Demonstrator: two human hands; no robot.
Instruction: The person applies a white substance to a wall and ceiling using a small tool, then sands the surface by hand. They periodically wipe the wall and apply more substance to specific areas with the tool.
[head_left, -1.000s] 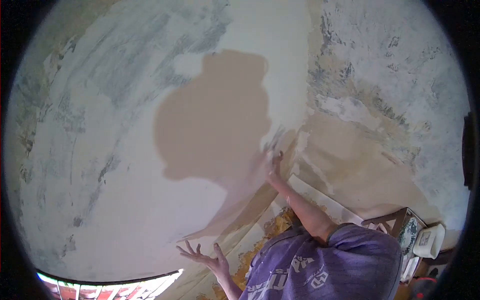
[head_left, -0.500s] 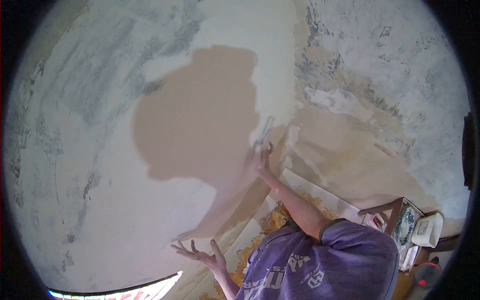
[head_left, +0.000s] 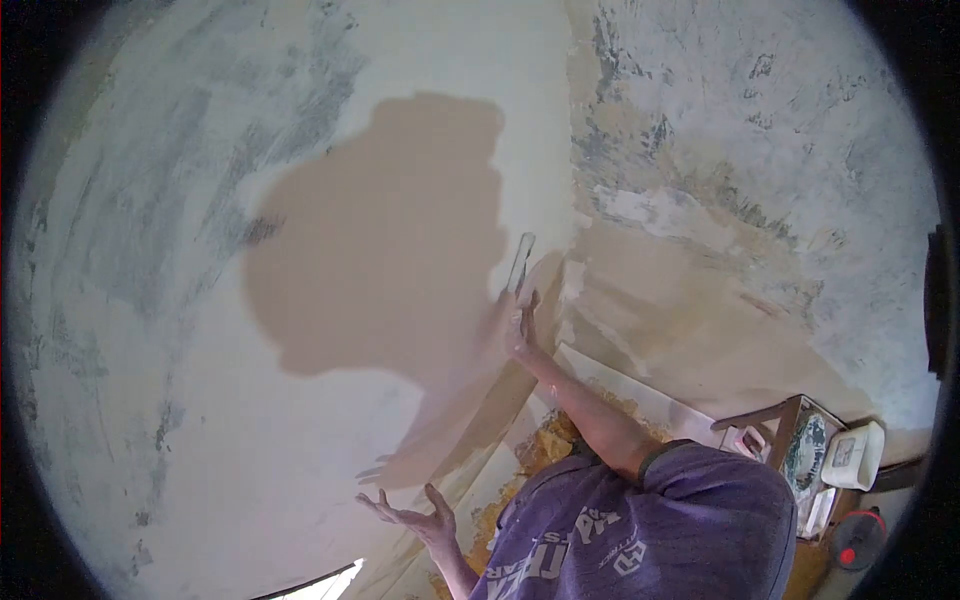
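Note:
My right hand (head_left: 522, 325) is closed around a putty knife (head_left: 520, 264), whose thin blade lies nearly edge-on against the pale plastered wall (head_left: 540, 130). Its handle is mostly hidden in the fingers. Lower down, my left hand (head_left: 420, 515) is empty, with fingers spread and thumb apart, close to the wall's lower part. White smears mark the right hand and forearm. Between the hands falls a large shadow (head_left: 390, 230) of my head and arm.
Right of the corner is a second, patchy grey and beige wall (head_left: 720, 250). A wooden stand (head_left: 790, 430) at the right holds stained items, with a white plastic container (head_left: 853, 457) beside it. Yellowish crumpled material (head_left: 550, 445) lies below my right forearm. Bright light shows at the lower left.
The view has shifted a little, and the wall and shadow sit farther left. The blade appears sharper and slightly more upright. My right hand keeps its hold; my left stays spread.

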